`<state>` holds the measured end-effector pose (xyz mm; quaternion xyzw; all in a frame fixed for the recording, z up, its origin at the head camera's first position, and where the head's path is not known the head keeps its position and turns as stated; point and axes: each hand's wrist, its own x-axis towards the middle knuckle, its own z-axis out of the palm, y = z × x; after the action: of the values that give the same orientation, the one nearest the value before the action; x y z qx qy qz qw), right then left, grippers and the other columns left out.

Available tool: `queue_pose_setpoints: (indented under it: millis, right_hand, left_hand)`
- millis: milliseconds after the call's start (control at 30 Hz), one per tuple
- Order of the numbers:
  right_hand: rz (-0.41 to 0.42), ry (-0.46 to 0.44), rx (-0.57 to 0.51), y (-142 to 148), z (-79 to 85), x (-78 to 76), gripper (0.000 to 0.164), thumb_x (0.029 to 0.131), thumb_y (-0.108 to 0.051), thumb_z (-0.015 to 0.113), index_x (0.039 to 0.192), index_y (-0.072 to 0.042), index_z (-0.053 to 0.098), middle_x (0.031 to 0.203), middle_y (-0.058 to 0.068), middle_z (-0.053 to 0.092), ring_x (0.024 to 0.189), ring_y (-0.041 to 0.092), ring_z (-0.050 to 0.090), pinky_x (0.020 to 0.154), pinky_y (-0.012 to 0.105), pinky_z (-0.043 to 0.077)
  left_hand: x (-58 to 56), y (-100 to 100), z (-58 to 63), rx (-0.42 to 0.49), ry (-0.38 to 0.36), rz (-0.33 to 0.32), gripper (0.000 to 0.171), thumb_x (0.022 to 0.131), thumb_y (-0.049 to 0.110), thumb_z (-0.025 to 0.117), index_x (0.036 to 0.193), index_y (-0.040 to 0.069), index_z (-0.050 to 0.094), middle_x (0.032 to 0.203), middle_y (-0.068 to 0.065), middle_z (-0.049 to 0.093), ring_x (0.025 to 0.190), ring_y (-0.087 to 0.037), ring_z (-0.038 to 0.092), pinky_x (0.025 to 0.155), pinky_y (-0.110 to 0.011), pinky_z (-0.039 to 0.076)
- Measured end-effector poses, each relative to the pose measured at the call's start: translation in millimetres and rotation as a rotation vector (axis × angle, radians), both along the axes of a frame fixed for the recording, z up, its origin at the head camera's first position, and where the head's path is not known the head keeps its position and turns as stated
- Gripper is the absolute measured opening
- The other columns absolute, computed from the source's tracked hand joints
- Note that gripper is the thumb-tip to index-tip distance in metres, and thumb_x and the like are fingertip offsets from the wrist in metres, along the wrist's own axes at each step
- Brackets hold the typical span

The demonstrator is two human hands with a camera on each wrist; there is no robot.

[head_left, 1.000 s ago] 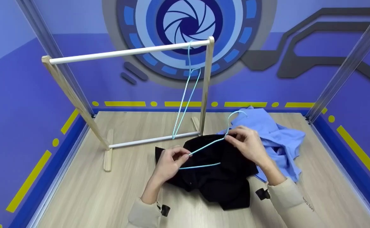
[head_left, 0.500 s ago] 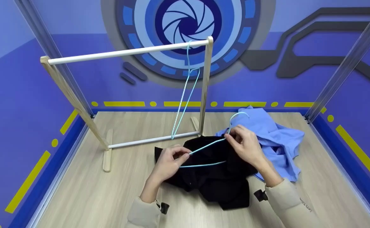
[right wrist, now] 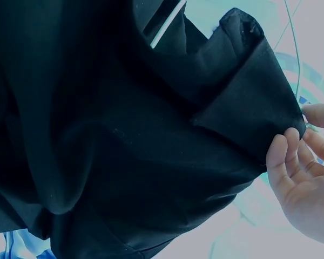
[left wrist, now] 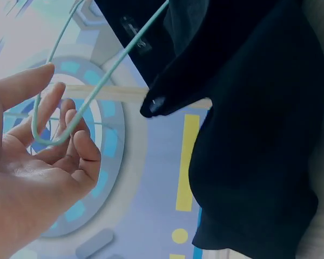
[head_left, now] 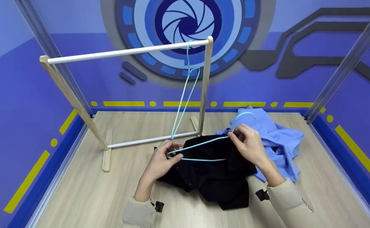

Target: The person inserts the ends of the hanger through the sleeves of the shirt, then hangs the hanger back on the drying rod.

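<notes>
My left hand (head_left: pixel 159 163) holds one end of a light-blue clothes hanger (head_left: pixel 204 143), the bent corner lying between thumb and loosely curled fingers. In the left wrist view that hanger corner (left wrist: pixel 54 141) shows outside the black shirt (left wrist: pixel 254 129). My right hand (head_left: pixel 251 144) pinches the hanger at its neck, close to the edge of the black shirt (head_left: pixel 213 183). The hanger's hook points up and back over a blue garment (head_left: pixel 273 133). Farther along, the hanger's other end is hidden inside the shirt, which lies bunched on the table.
A wooden rack with a white top rail (head_left: pixel 124 53) stands at the back left. From its right end hangs another light-blue hanger (head_left: pixel 181 104). The blue garment lies crumpled behind my right hand. Patterned walls enclose the table (head_left: pixel 77 190) on the sides and back.
My left hand has slid left and slightly up to the hanger's end, uncovering its corner. The hanger and right hand have shifted slightly right, and the hook now leans farther right.
</notes>
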<state>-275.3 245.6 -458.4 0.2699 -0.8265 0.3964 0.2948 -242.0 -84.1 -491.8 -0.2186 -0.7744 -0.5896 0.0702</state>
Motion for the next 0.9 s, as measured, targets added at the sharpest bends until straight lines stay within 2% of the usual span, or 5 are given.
queue_pose_setpoints:
  millis: [200, 400, 533, 633, 900]
  right_hand:
    - [-0.008, 0.004, -0.01, 2.3, 1.4, 0.1, 0.016, 0.093, -0.004, 0.075, 0.081, -0.007, 0.065, 0.077, -0.003, 0.058, 0.058, 0.009, 0.049, 0.054, 0.02, 0.04]
    - [-0.015, -0.002, -0.022, 3.5, 0.9, -0.5, 0.016, 0.093, -0.004, 0.075, 0.081, -0.007, 0.066, 0.079, -0.003, 0.061, 0.059, 0.009, 0.052, 0.055, 0.019, 0.042]
    - [-0.03, 0.016, -0.03, 4.9, 1.2, -1.6, 0.017, 0.093, -0.004, 0.076, 0.08, -0.007, 0.065, 0.077, -0.004, 0.059, 0.059, 0.01, 0.052, 0.056, 0.019, 0.042]
    - [-0.04, 0.028, -0.04, 6.5, 2.1, -2.4, 0.016, 0.092, -0.003, 0.076, 0.08, -0.006, 0.066, 0.076, -0.004, 0.059, 0.06, 0.01, 0.052, 0.056, 0.019, 0.042]
    - [-0.053, 0.032, -0.051, 8.0, 3.9, -3.3, 0.016, 0.091, -0.004, 0.077, 0.08, -0.005, 0.066, 0.074, -0.003, 0.058, 0.058, 0.011, 0.051, 0.055, 0.02, 0.04]
  left_hand:
    - [-2.9, -8.1, -6.9, 0.041, -0.075, 0.038, 0.05, 0.083, -0.001, 0.082, 0.128, 0.002, 0.061, 0.107, -0.013, 0.062, 0.093, -0.03, 0.057, 0.07, -0.025, 0.043]
    - [-3.0, -10.9, -8.7, 0.081, -0.185, 0.059, 0.06, 0.081, -0.001, 0.084, 0.133, -0.003, 0.053, 0.107, -0.016, 0.06, 0.095, -0.034, 0.056, 0.074, -0.026, 0.046]
    - [-2.0, -12.6, -9.7, 0.024, -0.195, 0.023, 0.061, 0.081, 0.001, 0.085, 0.133, -0.004, 0.053, 0.112, -0.021, 0.059, 0.096, -0.033, 0.058, 0.078, -0.029, 0.05]
    - [-1.7, -11.1, -11.8, -0.032, -0.196, 0.019, 0.056, 0.082, 0.002, 0.084, 0.129, -0.005, 0.056, 0.111, -0.02, 0.061, 0.092, -0.031, 0.061, 0.079, -0.031, 0.052]
    - [-1.4, -1.1, -17.1, -0.225, -0.203, 0.077, 0.029, 0.087, 0.016, 0.082, 0.107, -0.001, 0.069, 0.092, -0.008, 0.067, 0.08, -0.016, 0.062, 0.076, -0.032, 0.051]
